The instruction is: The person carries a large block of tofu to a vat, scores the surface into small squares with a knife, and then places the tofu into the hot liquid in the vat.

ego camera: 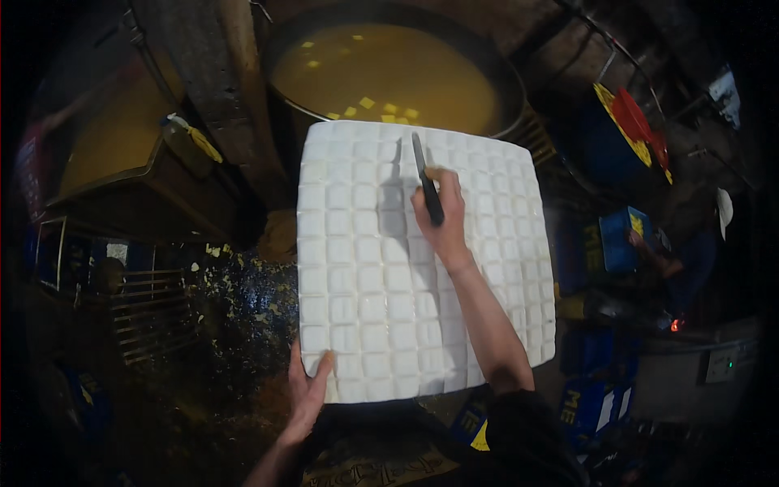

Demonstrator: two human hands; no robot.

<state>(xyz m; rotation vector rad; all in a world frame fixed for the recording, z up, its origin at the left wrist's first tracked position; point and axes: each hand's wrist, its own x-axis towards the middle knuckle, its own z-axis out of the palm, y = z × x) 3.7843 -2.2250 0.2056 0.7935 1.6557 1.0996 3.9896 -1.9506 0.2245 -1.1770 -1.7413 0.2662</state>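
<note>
A broad white slab that looks like tofu point(365, 249) is marked into a grid of squares and spans the middle of the view. At its lower left corner my left hand point(310, 377) grips the edge, thumb on top. My right hand point(443, 210) is over the slab's upper part, closed around the dark handle of a knife point(426, 176). The blade points away from me and casts a shadow on the squares. Whether the blade touches the surface I cannot tell. What supports the slab from below is hidden.
Beyond the slab stands a large round vat point(517, 91) of yellowish liquid point(395, 67) with several yellow cubes point(366, 103). Left are a second vat point(115, 176), a post point(210, 67) and a hanging bottle point(182, 140). At right, another person point(688, 268) is beside a blue crate point(614, 237).
</note>
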